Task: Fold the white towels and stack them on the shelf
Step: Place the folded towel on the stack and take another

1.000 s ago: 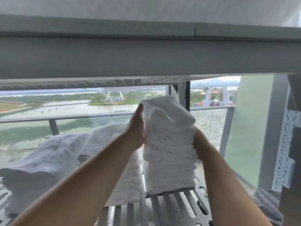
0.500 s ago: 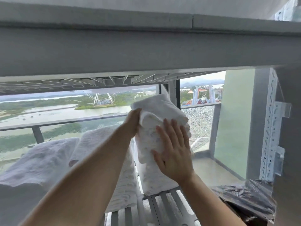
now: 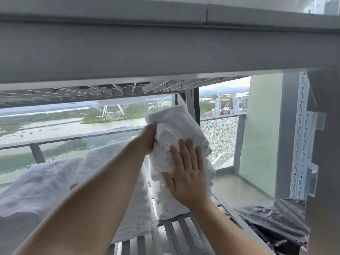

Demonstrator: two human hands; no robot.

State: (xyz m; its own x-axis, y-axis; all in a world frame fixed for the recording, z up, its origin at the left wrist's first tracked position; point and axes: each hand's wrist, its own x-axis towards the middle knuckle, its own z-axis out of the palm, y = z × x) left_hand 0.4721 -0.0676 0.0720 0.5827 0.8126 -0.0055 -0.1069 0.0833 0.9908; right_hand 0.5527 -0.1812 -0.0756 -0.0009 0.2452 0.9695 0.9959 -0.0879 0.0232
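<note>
Against the front of the tall stack of folded white towels [image 3: 176, 122], fingers [image 3: 184, 153] of right hand [image 3: 185, 175] straight, slightly apart and pressed flat, left hand [image 3: 147, 138] curled onto its upper left edge, stack upright on slatted metal shelf [image 3: 181, 231], two more towel piles [image 3: 103, 162] just beside at left, crumpled dark plastic [image 3: 272, 221] lower right.

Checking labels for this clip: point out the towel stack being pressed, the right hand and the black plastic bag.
towel stack [image 3: 176, 119], head view, top fold
right hand [image 3: 187, 176], head view, back of hand
black plastic bag [image 3: 272, 223], head view, crumpled top
</note>
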